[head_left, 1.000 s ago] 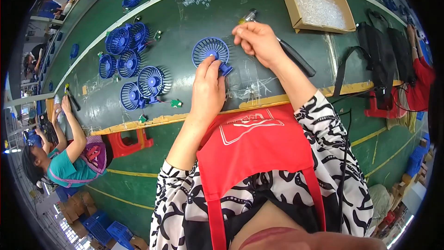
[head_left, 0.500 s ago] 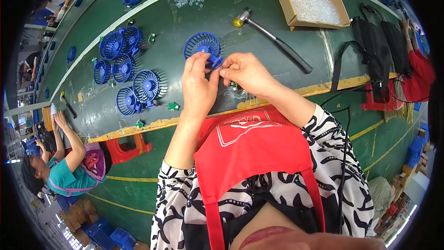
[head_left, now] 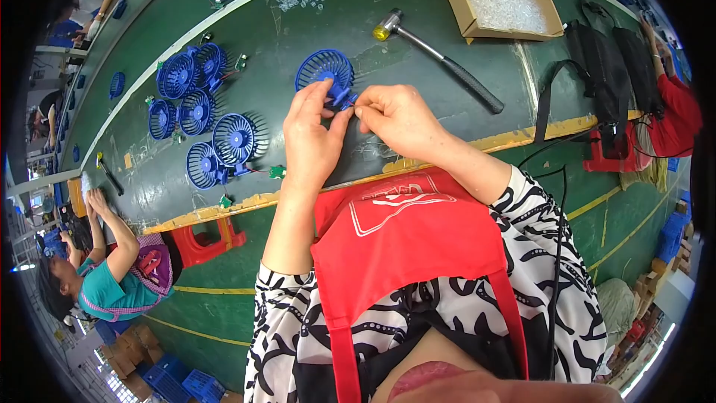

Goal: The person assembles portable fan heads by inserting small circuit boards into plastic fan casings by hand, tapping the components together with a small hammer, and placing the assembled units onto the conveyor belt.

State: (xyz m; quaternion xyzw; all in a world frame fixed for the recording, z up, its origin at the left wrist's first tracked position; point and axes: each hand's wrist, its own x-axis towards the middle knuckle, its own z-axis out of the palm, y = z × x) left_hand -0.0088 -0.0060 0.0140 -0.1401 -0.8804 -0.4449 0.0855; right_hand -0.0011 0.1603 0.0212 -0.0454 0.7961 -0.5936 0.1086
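Blue fan grille (head_left: 324,71) pinched between left hand (head_left: 312,136) and right hand (head_left: 399,114).

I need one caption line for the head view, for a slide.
Both hands, left hand and right hand, hold a blue fan grille on a green workbench.

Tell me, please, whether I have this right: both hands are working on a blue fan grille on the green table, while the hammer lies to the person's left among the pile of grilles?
Not quite. In the head view both hands, left hand and right hand, do work on the blue fan grille on the green table, but the hammer lies to the right, apart from the pile of grilles.
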